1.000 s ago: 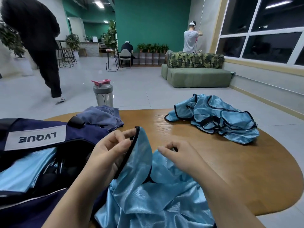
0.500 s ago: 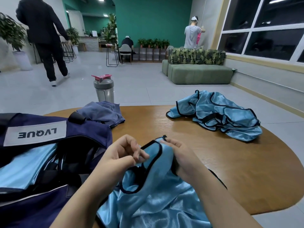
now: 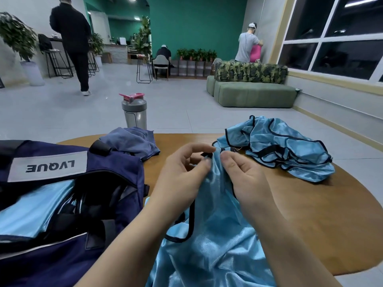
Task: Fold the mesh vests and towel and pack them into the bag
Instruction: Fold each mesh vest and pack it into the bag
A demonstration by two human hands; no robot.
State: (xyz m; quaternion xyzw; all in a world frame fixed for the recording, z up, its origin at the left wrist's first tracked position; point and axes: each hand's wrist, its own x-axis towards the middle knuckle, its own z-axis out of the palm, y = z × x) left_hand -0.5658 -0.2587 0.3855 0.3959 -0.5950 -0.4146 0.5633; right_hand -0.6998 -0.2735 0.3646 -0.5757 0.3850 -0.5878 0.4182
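Both hands, left hand [image 3: 182, 172] and right hand [image 3: 244, 175], pinching black-trimmed top edge of shiny light-blue mesh vest [image 3: 213, 235], fabric hanging crumpled, fingers [image 3: 204, 165] clenching hem.

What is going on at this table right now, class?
A person is sorting out a light blue mesh vest, pinching its black-trimmed top edge with the left hand and the right hand. A navy bag lies open beside the left hand with light blue fabric already inside. A heap of more blue vests and a crumpled blue-grey towel wait unfolded on the wooden table, with a grey shaker bottle behind the towel.
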